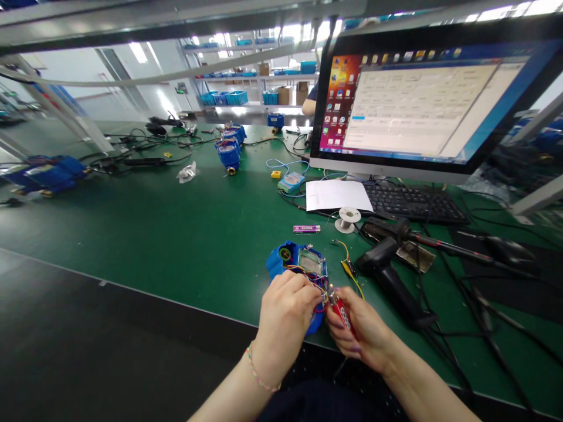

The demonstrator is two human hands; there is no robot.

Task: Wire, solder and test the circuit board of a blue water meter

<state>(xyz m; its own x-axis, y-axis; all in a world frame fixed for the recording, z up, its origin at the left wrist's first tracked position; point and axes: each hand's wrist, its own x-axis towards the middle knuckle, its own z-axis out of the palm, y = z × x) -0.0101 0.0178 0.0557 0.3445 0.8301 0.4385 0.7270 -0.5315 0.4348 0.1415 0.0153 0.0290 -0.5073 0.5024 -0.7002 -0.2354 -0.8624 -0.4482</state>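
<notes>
A blue water meter (275, 262) lies open at the front of the bench, showing a display window and a bundle of coloured wires (303, 270). Over its near side my left hand (288, 302) is closed, fingertips pinched on thin wires. My right hand (363, 328) is wrapped round a red lighter (343, 315), its metal top close beside the pinched wires. A small flame seems to show at that top. Beyond the meter lies a purple lighter (307, 229). Yellow wires (349, 268) with clips rest to its right.
Right of the meter are a black barcode scanner (391, 281), a soldering iron (466, 246) and a solder spool (348, 219). A monitor (422, 105), keyboard (409, 201) and paper (336, 195) stand behind. More blue meters (229, 149) sit farther back. A person's arm (309, 106) shows beyond.
</notes>
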